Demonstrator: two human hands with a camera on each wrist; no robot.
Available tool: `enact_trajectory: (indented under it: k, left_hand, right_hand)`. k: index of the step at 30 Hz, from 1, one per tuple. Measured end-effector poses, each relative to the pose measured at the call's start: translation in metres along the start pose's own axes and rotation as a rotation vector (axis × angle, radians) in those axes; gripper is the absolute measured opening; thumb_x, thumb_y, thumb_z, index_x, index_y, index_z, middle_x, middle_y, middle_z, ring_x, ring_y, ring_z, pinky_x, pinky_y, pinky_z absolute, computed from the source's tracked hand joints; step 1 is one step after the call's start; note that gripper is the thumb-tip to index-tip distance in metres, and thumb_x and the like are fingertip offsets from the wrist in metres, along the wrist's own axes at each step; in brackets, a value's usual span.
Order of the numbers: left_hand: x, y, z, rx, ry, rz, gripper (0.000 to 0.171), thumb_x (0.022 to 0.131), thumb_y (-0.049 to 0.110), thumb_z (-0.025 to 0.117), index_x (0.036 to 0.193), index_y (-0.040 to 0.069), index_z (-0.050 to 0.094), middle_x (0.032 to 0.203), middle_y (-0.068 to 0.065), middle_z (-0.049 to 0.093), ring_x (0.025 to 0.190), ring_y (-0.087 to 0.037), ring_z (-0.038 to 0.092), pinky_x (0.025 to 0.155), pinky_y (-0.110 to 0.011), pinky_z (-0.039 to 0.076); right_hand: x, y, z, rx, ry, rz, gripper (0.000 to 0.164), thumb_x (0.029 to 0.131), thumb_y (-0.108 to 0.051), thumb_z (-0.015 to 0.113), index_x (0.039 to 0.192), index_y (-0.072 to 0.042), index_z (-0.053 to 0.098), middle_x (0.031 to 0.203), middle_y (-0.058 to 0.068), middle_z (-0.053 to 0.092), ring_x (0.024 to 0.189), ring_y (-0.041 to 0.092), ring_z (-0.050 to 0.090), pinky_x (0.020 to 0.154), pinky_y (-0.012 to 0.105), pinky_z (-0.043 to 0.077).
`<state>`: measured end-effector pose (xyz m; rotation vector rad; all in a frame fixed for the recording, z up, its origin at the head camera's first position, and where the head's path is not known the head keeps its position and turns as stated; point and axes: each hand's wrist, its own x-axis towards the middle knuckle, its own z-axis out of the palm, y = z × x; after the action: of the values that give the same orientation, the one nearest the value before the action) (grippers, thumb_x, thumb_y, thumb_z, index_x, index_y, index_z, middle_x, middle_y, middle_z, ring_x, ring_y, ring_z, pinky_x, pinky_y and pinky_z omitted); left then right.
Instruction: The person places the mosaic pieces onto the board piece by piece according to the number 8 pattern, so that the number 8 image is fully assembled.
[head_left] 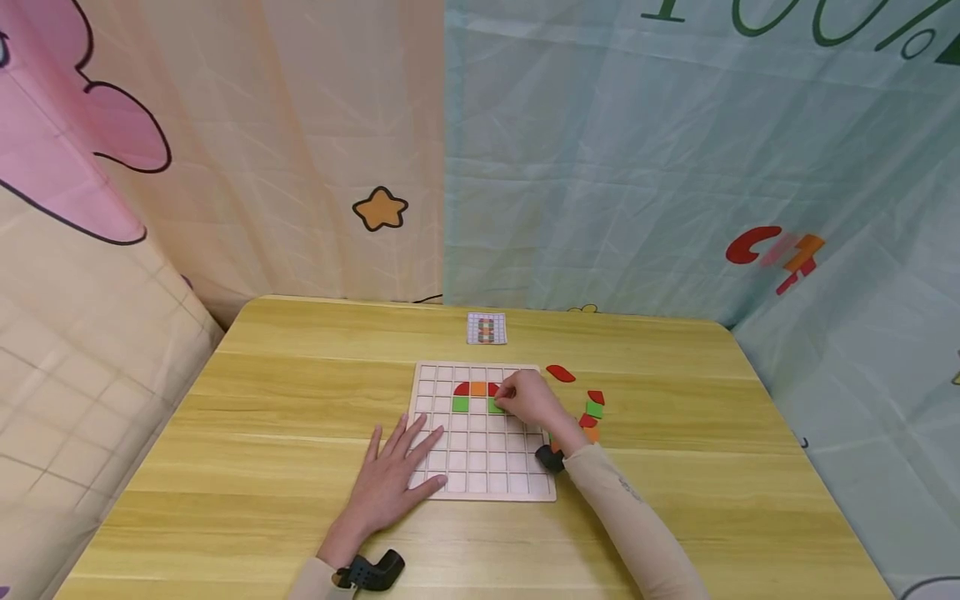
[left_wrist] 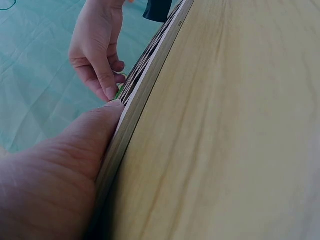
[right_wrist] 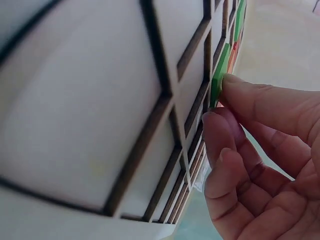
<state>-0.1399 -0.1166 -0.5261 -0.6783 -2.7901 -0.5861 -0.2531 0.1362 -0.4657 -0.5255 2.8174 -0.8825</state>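
Observation:
A white grid board (head_left: 468, 483) lies on the table. My left hand (head_left: 390, 482) rests at its left edge with the fingers spread; in the left wrist view the thumb (left_wrist: 85, 135) lies along the board's side. At the upper part of the grid, my right hand (head_left: 531, 400) pinches a green square tile (right_wrist: 218, 75) between thumb and fingers, right at the board's surface. Another green tile (head_left: 461, 404) sits in the same row to the left. Above them are an orange square (head_left: 477, 388) and a red curved-edge tile (head_left: 462, 388); a second red one (head_left: 492, 388) is partly hidden by my fingers.
Loose pieces lie right of the board: a red leaf-shaped one (head_left: 561, 373), a red one (head_left: 596, 397), a green square (head_left: 594, 409) and several more partly behind my right wrist. A small pattern card (head_left: 487, 328) lies beyond the board, near the table's (head_left: 337, 342) far edge.

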Motion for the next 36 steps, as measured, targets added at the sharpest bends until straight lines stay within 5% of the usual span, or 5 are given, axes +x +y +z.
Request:
enact_trajectory:
  k: [14,27,36]
  left_hand:
    - [0.0,0.0,0.0,0.001,-0.001,0.006,0.067,0.089,0.058,0.053,0.145,0.022,0.042,0.153,-0.009,0.028,0.14,-0.034,0.018,0.11,-0.059,0.002]
    - [0.0,0.0,0.001,0.0,-0.006,0.0,0.067,0.089,0.058,0.053,0.145,0.022,0.042,0.153,-0.009,0.028,0.14,-0.034,0.018,0.11,-0.058,0.001]
    - [0.0,0.0,0.002,0.005,0.007,0.008,0.067,0.089,0.057,0.054,0.145,0.022,0.042,0.153,-0.009,0.028,0.14,-0.034,0.019,0.11,-0.058,0.002]
  right_hand:
    - [-0.017,0.011,-0.007,0.145,-0.046,0.036,0.016,0.086,-0.014,0.071,0.101,-0.01,0.073,0.085,-0.004,0.061,0.075,0.016,0.052,0.066,0.028,0.047]
    - [-0.04,0.055,-0.044,0.169,0.216,0.167,0.011,0.086,-0.012,0.071,0.092,-0.004,0.07,0.081,0.004,0.064,0.07,0.02,0.056,0.061,0.03,0.048]
    - [-0.053,0.084,-0.061,0.114,0.277,0.289,0.017,0.086,-0.011,0.069,0.095,0.003,0.067,0.086,0.012,0.065,0.078,0.027,0.059,0.066,0.036,0.048]
